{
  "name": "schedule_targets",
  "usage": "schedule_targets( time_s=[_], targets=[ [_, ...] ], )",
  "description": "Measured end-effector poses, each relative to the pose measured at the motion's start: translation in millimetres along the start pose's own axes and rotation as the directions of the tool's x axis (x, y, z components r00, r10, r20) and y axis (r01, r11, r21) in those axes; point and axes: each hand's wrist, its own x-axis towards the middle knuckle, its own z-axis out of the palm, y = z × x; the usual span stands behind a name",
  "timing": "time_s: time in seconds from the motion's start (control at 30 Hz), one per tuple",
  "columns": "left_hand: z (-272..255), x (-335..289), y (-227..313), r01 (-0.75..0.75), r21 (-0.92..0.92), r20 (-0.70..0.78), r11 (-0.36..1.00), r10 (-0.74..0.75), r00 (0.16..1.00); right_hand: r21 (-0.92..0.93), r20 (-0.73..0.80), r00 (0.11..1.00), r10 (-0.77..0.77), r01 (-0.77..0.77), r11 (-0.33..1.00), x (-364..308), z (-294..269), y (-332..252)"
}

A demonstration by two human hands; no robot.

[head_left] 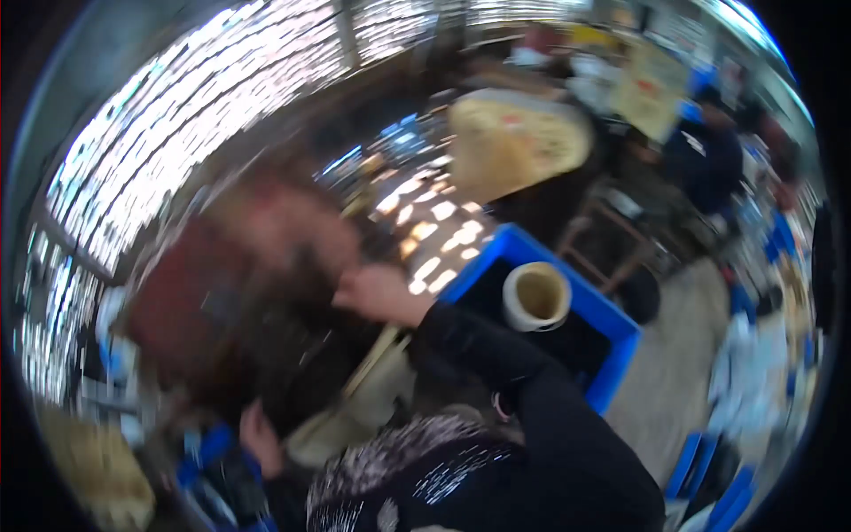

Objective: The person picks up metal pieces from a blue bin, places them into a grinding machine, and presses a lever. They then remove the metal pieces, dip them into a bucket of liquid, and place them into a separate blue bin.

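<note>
My right hand (383, 294), at the end of a black sleeve, reaches out in front of me with its fingers curled closed. Beyond its fingertips is a smeared reddish-brown shape (301, 222); whether the hand holds part of it is hidden by blur. Low on the left, my left hand (261, 441) is raised beside a dark, blurred mass, and its fingers are too smeared to read. To the right of my right forearm is a blue crate (623, 350) with a white bucket (538, 299) in it, the bucket's inside yellowish-brown.
Several shiny pieces (439, 235) lie beyond the crate, near a cream-coloured sack or board (514, 142). A brown stool-like frame (607, 235) stands to the right. Further back is a person in dark clothes (705, 160). A bright slatted window (195, 115) spans the upper left.
</note>
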Motion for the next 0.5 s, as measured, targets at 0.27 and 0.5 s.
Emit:
schedule_targets(
  time_s=[0.27,0.5],
  targets=[
    [11,2,-9,0.025,0.019,0.021,1.000,-0.026,0.999,-0.001,-0.058,0.991,-0.124,0.125,0.992,93,69,-100],
    [8,-4,-16,0.017,0.023,0.007,1.000,-0.017,1.000,-0.138,-0.158,0.926,-0.343,0.323,0.936,151,119,-165]
  ],
)
